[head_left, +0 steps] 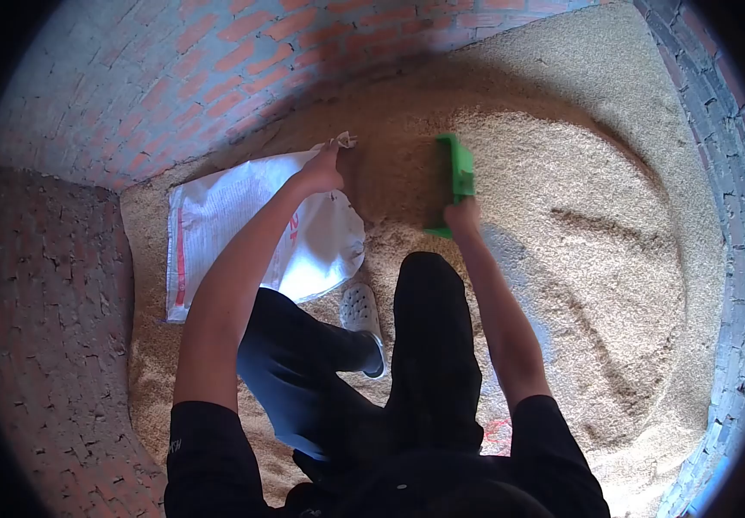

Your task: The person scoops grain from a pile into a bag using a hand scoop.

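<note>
Three brick walls [243,60] stand around what I can see from my end, reddish at the left and top, greyer along the right. Between them spreads a broad bed of pale, grain-like material [597,177], heaped highest-looking to the right and marked by a few furrows. From my view, the wearer's dark trousers [433,337] fill the lower middle, both knees bent above the bed. A white woven sack [217,216] with a red stripe lies on the material to the left, its mouth turned right. Beside that mouth I get only a brown blur [398,177], too smeared to make out. At the blur's right edge, a green scoop [461,164] stands on its side. I pick out one pale, perforated clog [360,307] just below the sack. The right hand [463,212] is closed around the scoop; the left hand [325,175] grips the upper rim of the sack's mouth.
</note>
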### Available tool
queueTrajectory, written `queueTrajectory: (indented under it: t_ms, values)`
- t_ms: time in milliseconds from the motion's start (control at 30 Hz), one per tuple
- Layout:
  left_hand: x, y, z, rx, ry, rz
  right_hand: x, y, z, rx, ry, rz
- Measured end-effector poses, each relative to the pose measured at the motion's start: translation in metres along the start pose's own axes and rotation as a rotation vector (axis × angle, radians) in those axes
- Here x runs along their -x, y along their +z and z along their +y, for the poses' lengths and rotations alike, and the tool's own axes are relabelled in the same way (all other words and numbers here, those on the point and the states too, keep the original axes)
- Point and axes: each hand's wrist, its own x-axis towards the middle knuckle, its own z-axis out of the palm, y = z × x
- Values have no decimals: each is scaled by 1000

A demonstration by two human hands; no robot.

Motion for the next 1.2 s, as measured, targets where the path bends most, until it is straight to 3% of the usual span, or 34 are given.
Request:
queueTrajectory:
  t_ms: [133, 233, 367, 433, 500, 567, 633, 667, 733, 767, 800, 833, 867, 900, 933, 1000, 1033, 1100, 1133, 1200]
  values:
    - [20, -14, 29, 196, 26, 46, 10, 44, -46, 61, -80, -170]
    - [11, -7, 12, 344, 108, 56, 33, 83, -81, -20, -213, -257]
    - [0, 3, -26, 203, 71, 213, 52, 107, -110, -169, -296, -326]
    - [-5, 7, -48, 80, -21, 129, 50, 105, -111, -51, -342, -300]
    - [-25, 29, -91, -86, -29, 38, 49, 84, -109, 89, -356, -2]
    - [-25, 35, -91, -201, 1, -23, 37, 44, -93, 51, -416, -6]
    - [6, 10, -41, -213, -112, -35, 18, -7, -59, -275, -323, -173]
    - [10, 7, -33, -209, -94, -40, 11, -24, -26, -321, -406, -12]
    - [12, 3, -27, -247, -103, 15, -7, -67, 66, -127, -459, 315]
    - [12, 3, -27, -241, -83, 8, -22, -95, 138, -273, -209, 204]
    - [13, 3, -28, -261, -76, 27, 8, -143, 152, -224, -280, 330]
    - [12, 3, -29, -281, -70, 48, 35, -181, 181, -409, -134, 348]
    - [11, 2, -28, -276, -56, 41, 64, -224, 213, -314, 32, 338]
    - [10, 0, -26, -273, -81, 20, 91, -250, 269, -680, -39, 328]
    - [8, 0, -26, -272, -107, -1, 129, -281, 284, -702, 43, 374]
    - [4, 4, -29, -275, -91, 2, 213, -338, 375, -811, 173, 405]
    - [2, 5, -30, -276, -84, 8, 243, -355, 410, -930, 268, 534]
    - [0, 5, -29, -282, -83, -14, 295, -392, 492, -821, 641, 773]
    - [-2, 3, -27, -287, -86, -28, 302, -390, 459, -818, 818, 916]
    - [-4, 0, -23, -298, -82, -40, 300, -401, 511, -861, 745, 902]
